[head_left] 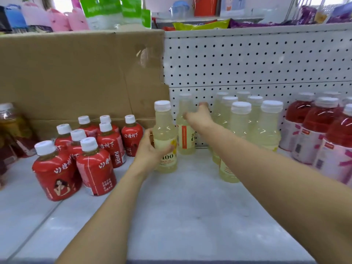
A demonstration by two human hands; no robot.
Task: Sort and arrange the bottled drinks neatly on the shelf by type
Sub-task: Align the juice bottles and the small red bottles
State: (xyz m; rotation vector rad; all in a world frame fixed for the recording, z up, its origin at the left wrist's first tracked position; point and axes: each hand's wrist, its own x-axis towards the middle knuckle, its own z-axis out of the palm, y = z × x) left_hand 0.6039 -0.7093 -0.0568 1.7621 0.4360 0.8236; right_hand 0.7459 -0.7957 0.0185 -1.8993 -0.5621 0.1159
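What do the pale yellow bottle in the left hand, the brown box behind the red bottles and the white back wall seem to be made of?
The pale yellow bottle looks like clear, glossy plastic: highlights glint, liquid shows through. The brown box is matte cardboard, creased and taped. The back wall is probably white painted metal, with regular holes.

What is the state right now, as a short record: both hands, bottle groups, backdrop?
left hand: grips front pale yellow bottle, upright on the shelf
right hand: at shoulder of rear pale yellow bottle; grip unclear from blur
pale yellow cluster: right of those two bottles, against the pegboard
red juice bottles: left, in front of cardboard box
red drinks with pink labels: far right
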